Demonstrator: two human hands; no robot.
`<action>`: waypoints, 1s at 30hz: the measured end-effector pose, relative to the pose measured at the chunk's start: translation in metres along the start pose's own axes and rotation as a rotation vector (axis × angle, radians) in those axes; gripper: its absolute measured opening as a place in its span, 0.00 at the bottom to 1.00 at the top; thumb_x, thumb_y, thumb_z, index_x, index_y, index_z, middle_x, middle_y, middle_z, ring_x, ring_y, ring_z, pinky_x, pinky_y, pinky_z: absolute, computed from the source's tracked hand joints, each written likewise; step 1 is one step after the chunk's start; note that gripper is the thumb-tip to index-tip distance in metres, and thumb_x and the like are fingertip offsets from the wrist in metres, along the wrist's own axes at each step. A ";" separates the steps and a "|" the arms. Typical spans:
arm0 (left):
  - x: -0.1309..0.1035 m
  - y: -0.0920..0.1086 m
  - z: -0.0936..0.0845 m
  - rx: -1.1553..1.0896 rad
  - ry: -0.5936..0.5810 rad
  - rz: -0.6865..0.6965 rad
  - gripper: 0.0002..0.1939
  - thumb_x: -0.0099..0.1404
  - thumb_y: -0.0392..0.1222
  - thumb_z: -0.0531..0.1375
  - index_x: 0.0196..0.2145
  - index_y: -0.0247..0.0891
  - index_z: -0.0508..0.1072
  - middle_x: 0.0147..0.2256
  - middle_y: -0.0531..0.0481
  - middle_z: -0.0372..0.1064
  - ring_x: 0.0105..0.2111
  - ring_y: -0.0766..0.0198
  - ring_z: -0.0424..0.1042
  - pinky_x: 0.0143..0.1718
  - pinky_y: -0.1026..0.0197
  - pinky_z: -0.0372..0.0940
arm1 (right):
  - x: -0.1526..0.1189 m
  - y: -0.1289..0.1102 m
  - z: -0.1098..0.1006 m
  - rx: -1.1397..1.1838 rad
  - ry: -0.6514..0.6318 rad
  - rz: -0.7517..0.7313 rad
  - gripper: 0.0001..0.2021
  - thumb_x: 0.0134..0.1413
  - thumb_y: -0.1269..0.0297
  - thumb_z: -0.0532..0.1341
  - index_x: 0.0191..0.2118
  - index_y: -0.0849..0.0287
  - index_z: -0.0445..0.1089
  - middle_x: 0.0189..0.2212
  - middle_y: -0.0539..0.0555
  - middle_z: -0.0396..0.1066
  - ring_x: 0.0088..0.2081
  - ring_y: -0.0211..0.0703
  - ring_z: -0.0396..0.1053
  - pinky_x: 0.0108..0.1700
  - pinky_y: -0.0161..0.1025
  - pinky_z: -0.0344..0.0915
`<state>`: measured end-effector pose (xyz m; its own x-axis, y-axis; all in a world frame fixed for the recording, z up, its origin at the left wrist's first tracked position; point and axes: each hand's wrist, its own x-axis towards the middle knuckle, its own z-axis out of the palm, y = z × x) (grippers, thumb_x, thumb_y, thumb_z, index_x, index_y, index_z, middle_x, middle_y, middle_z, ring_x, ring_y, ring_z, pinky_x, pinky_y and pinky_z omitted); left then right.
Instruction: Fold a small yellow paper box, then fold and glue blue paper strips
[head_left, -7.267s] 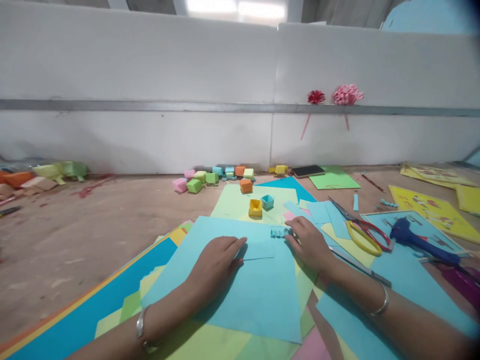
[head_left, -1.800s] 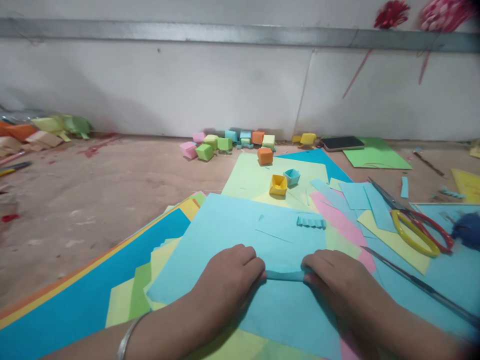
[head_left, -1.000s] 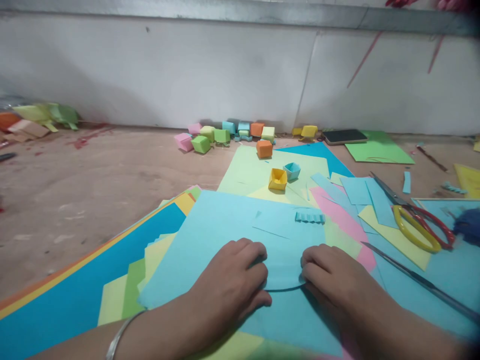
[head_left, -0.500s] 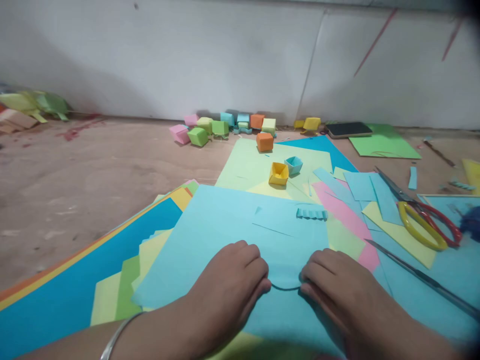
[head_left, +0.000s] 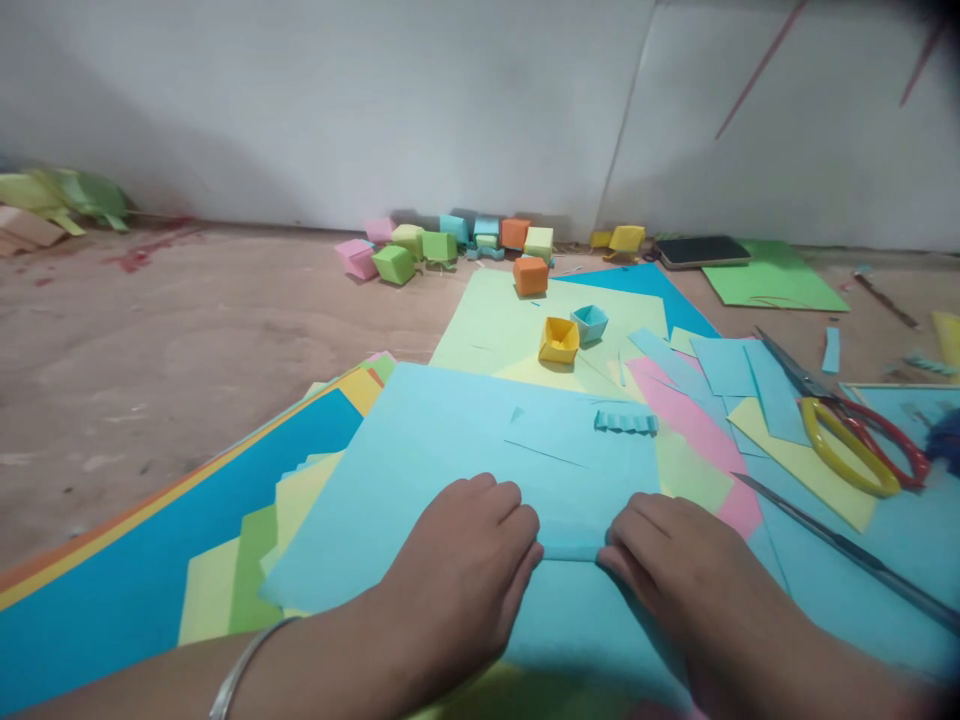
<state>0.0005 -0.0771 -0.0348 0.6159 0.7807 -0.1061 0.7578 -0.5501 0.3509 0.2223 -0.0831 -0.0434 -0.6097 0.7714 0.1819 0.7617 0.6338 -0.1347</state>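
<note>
A light blue paper strip (head_left: pixel 570 553) stretches between my two hands, low over a light blue sheet (head_left: pixel 420 450). My left hand (head_left: pixel 476 550), with a silver bangle at its wrist, is closed on the strip's left end. At the right end my right hand (head_left: pixel 667 560) is closed in the same way. The strip's ends are hidden under the fingers. Beyond the hands, a small pleated blue strip (head_left: pixel 625 422) lies on the sheet, near some thin paper offcuts. Farther back stand an open yellow paper box (head_left: pixel 559 341) and an open light blue paper box (head_left: pixel 589 322).
Scissors (head_left: pixel 847 445) with yellow and red handles and a thin metal tool (head_left: pixel 840 545) lie at the right among paper scraps. Stacked coloured sheets (head_left: pixel 202 510) spread at the left. Several small paper cubes (head_left: pixel 439 248) and a phone (head_left: pixel 703 251) rest by the wall (head_left: pixel 315 110).
The strip between my hands has gone from sagging in a curve to lying straight and flat. Both hands keep their grip in nearly the same place. The view has shifted slightly.
</note>
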 end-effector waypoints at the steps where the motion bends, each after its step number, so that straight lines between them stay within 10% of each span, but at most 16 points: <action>1: 0.000 0.000 0.000 0.001 0.001 0.000 0.15 0.69 0.38 0.47 0.28 0.37 0.68 0.29 0.46 0.65 0.29 0.56 0.59 0.30 0.53 0.54 | 0.000 0.000 0.000 -0.004 0.005 0.003 0.22 0.69 0.62 0.45 0.25 0.58 0.64 0.21 0.52 0.64 0.23 0.43 0.61 0.27 0.39 0.51; 30: 0.001 -0.009 -0.012 0.161 0.012 -0.123 0.09 0.64 0.43 0.61 0.30 0.37 0.68 0.25 0.50 0.65 0.26 0.58 0.62 0.26 0.57 0.52 | 0.000 -0.001 -0.011 0.027 -0.063 0.057 0.12 0.60 0.73 0.51 0.26 0.58 0.63 0.24 0.53 0.66 0.23 0.41 0.61 0.24 0.37 0.52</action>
<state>-0.0088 -0.0680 -0.0270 0.5151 0.8475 -0.1278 0.8521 -0.4903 0.1829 0.2239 -0.0848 -0.0324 -0.5789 0.8077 0.1116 0.7897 0.5895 -0.1699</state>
